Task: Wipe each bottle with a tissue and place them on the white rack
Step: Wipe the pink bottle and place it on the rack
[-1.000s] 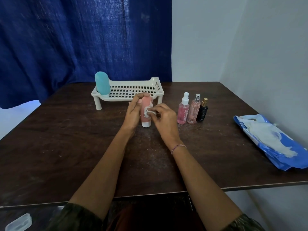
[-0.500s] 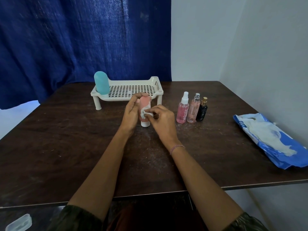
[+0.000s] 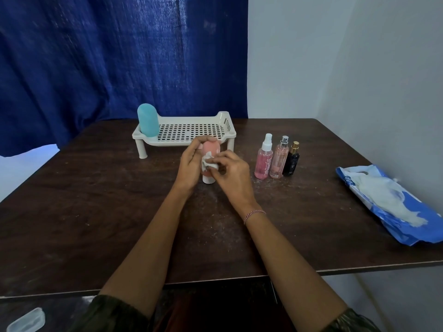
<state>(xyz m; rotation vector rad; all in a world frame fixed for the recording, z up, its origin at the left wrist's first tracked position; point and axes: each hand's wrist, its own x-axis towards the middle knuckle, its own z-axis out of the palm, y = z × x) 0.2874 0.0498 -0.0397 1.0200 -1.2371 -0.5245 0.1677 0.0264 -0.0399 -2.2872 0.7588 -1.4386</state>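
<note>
pink bottle mid-wipe, standing on the table just in front of the white rack.
within the last second the tissue has shifted slightly leftward across the bottle's front, so wiping is judged ongoing and placement pending. left hand wraps the bottle, fingers curled round it; right hand pinches the tissue against it, forearm angled inward.

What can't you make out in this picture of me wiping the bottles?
Head view only.
Pink bottle: middle hidden behind left hand, right hand and tissue.
Black bottle: label too small to read.
Plastic box: cut off by the bottom-left edge.
Blue pack: print blurred.
</note>
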